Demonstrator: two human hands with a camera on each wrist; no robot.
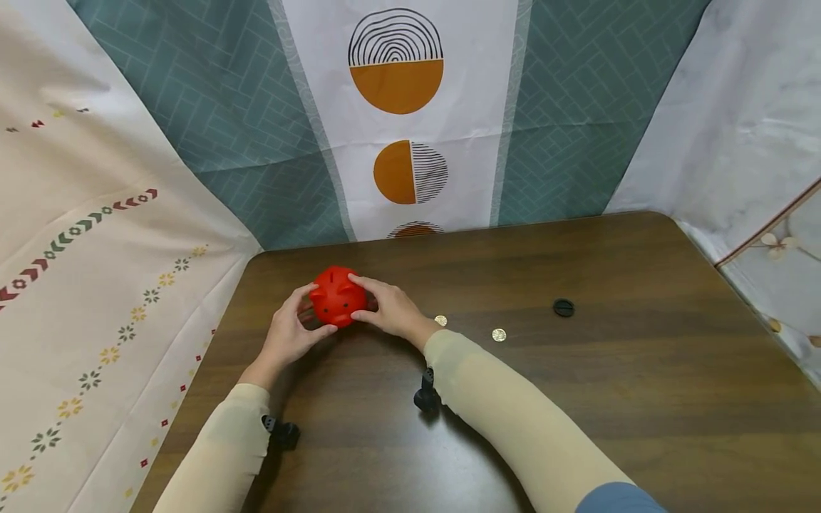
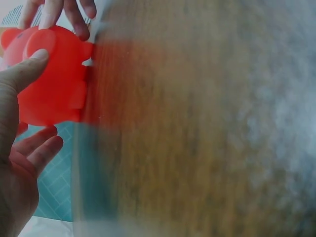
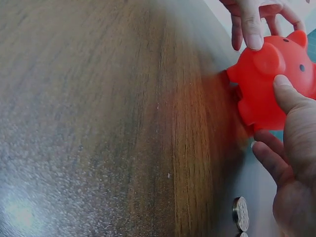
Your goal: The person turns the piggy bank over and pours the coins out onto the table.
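A red piggy bank [image 1: 338, 296] stands upright at the far left of the table, its face towards me and the slot on its back showing. My left hand [image 1: 288, 336] holds it from the left, with fingers along its side and the thumb by the snout. From the right, my right hand [image 1: 393, 311] grips it, thumb at the snout and fingertips on the upper side. In the right wrist view both thumbs meet the front of the piggy bank [image 3: 264, 84]. Its feet are right at the tabletop in the left wrist view.
Two gold-coloured coins lie right of my right hand: one coin [image 1: 440, 320] close by the wrist, another coin [image 1: 499, 335] farther right. Beyond them is a round black plug [image 1: 564, 308] with a bar across it. Patterned cloth [image 1: 442, 135] hangs behind the wooden table [image 1: 641, 399].
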